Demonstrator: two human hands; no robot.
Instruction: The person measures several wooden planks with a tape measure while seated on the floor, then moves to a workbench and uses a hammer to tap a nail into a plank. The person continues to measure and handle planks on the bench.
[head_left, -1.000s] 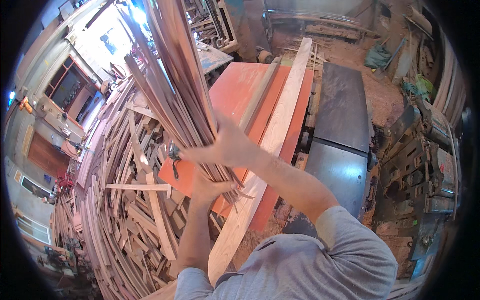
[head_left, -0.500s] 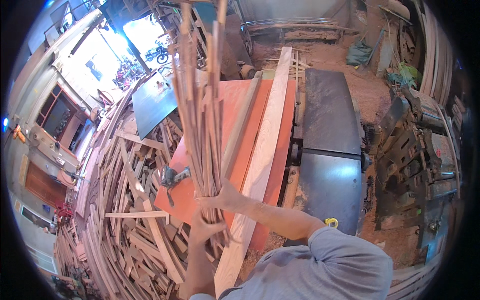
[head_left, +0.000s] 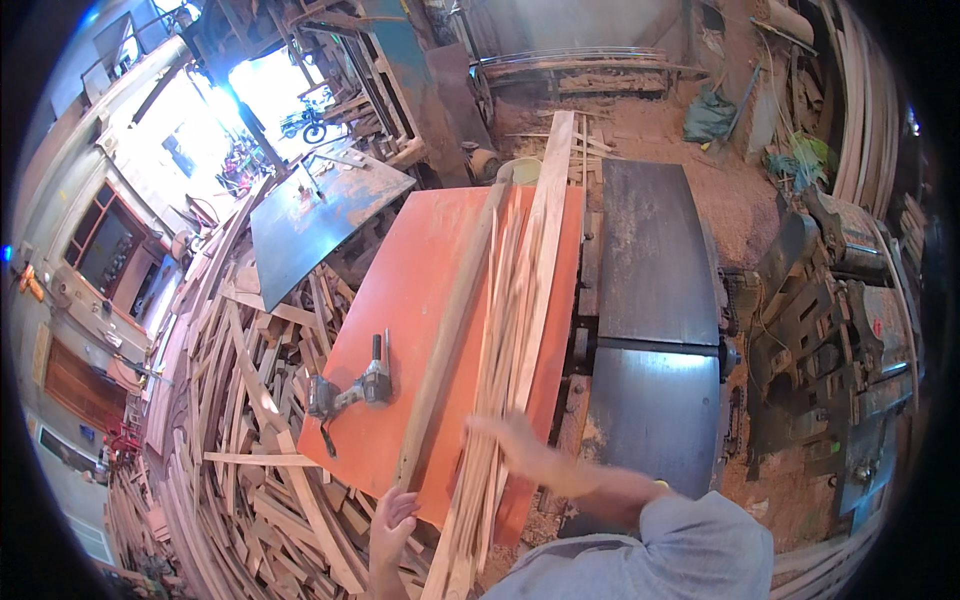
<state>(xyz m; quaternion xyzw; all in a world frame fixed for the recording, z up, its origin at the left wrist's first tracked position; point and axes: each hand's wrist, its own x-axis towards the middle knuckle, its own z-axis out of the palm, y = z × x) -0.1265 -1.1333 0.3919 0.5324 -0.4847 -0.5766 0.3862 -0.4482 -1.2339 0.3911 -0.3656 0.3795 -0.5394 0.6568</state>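
the hands are hovering apart, neither clamping on anything that shows. the right hand [head_left: 515, 445], blurring, is reaching over the thin wooden strips [head_left: 492, 360]; whether it is touching them, i cannot tell. the strips are lying on the orange surface [head_left: 390, 270], stretching away ahead of the right hand and partly covering a pale board [head_left: 552, 205]. the left hand [head_left: 392, 522] is curling its fingers loosely near the close end of a wooden bar [head_left: 450, 340]. ahead of the left hand, a cordless drill [head_left: 375, 387] is resting; left of that hand, scrap wood [head_left: 285, 480] is lying heaped.
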